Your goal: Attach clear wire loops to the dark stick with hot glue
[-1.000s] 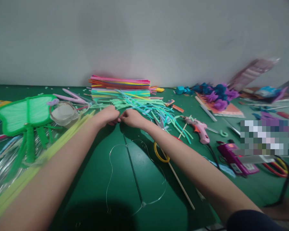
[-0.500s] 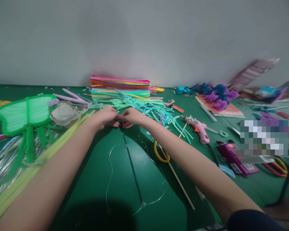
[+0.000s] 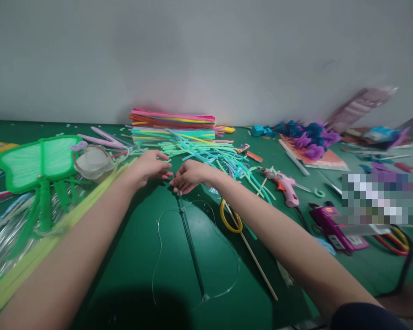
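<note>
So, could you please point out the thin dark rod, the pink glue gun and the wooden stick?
Thin dark rod [image 3: 193,252]: head view, around the middle of its shaft.
Pink glue gun [image 3: 287,184]: head view, on its body.
Wooden stick [image 3: 259,266]: head view, on its lower half.

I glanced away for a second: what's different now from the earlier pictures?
The hands have parted: the left hand has opened, apart from the right hand. The right hand has drawn slightly nearer the person, its fingertips at the far end of the thin dark rod; whether they grip it is unclear. The yellow scissor handle and pink glue gun stayed put.
</note>
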Motion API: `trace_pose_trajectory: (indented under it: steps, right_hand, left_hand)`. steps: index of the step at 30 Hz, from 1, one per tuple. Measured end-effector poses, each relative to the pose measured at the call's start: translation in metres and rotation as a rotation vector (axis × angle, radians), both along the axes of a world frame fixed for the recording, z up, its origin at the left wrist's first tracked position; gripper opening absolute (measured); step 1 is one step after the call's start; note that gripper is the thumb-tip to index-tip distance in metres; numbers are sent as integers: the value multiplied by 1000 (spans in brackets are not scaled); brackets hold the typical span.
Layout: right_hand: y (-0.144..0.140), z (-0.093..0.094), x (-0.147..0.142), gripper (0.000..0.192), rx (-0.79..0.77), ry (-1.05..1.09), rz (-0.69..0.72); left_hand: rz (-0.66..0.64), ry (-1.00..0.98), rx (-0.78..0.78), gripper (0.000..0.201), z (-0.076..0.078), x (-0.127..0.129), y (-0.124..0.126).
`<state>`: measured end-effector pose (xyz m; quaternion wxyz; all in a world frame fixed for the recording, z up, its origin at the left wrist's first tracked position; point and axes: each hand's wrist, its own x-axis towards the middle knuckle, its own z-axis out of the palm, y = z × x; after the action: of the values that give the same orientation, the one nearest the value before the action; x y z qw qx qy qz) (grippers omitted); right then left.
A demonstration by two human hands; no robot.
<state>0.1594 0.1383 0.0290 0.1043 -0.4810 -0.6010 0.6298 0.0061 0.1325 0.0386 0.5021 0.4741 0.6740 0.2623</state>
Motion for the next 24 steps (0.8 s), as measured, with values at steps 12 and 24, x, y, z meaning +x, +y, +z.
trace_pose_trajectory:
  steps: [12, 24]
  right_hand:
    - [-37, 99, 40, 11, 388, 419, -300]
    - [-64, 67, 21, 15, 184, 586, -245]
  left_hand:
    - [-28, -101, 413, 26, 34, -66, -61]
    - [0, -736, 444, 28, 7, -4, -131]
